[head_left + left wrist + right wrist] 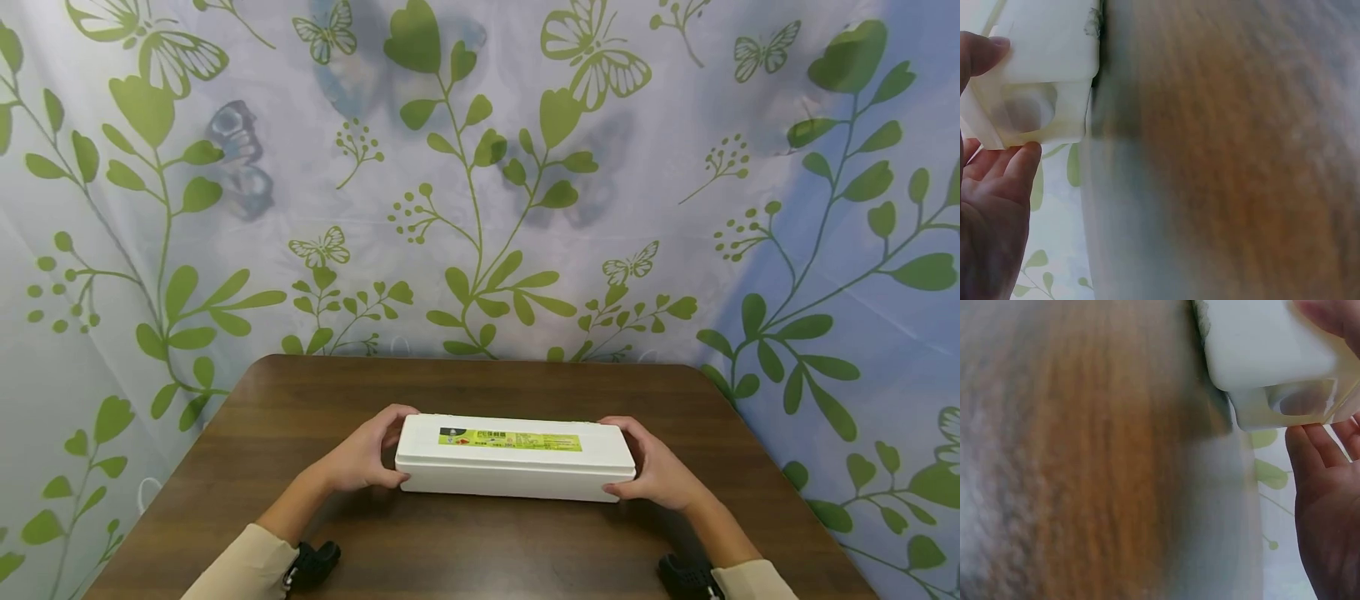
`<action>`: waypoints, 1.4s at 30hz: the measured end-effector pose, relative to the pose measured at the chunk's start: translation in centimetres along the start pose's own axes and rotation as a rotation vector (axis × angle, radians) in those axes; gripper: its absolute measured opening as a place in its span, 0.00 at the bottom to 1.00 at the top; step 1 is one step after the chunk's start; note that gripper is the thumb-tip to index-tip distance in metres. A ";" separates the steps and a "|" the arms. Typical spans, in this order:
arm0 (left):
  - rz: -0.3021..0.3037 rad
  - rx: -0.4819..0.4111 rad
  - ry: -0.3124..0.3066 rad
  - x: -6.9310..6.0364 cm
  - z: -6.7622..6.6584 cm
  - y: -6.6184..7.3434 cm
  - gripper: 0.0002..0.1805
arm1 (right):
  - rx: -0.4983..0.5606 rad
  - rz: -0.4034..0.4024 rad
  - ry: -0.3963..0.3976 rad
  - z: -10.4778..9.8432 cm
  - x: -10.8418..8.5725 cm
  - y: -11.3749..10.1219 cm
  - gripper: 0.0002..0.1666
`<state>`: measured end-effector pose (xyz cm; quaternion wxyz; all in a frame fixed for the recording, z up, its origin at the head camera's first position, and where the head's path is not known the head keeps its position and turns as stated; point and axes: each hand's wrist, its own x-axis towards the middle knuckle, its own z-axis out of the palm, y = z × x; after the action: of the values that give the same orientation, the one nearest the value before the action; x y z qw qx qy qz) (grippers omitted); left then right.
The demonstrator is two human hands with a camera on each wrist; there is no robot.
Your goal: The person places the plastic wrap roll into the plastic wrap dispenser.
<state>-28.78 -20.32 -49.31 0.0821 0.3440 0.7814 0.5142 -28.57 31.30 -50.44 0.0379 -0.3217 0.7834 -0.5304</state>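
Note:
A long white cling film box (510, 475) with a green-and-yellow label (510, 440) on its top lies crosswise over the middle of the table. My left hand (367, 450) grips its left end, thumb on the near side and fingers behind. At the other end, my right hand (658, 468) holds it the same way. In the left wrist view a rounded opening shows in the end face of the box (1047, 47), between thumb and fingers of the left hand (997, 206). A similar opening shows in the right wrist view, by the right hand (1329, 494).
The brown wooden table (495, 550) has rounded far corners. Directly behind it hangs a pale curtain (495, 208) printed with green leaves and butterflies, which also runs along both sides. Black straps with small devices (313, 565) sit on both wrists.

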 end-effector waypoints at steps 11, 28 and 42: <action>-0.028 -0.020 -0.043 0.1 -0.5 -0.1 0.47 | 0.006 -0.002 -0.017 -0.1 -0.1 0.3 0.54; -0.126 -0.113 -0.008 -0.4 -0.4 0.3 0.41 | 0.185 0.038 -0.074 -0.5 -0.1 0.0 0.42; -0.105 -0.076 -0.022 -0.4 -0.3 0.4 0.43 | 0.175 0.033 -0.041 -0.4 0.1 0.0 0.43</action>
<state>-28.44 -20.71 -48.96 0.1307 0.3050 0.7773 0.5345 -28.76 31.59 -50.22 0.0908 -0.3147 0.7383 -0.5897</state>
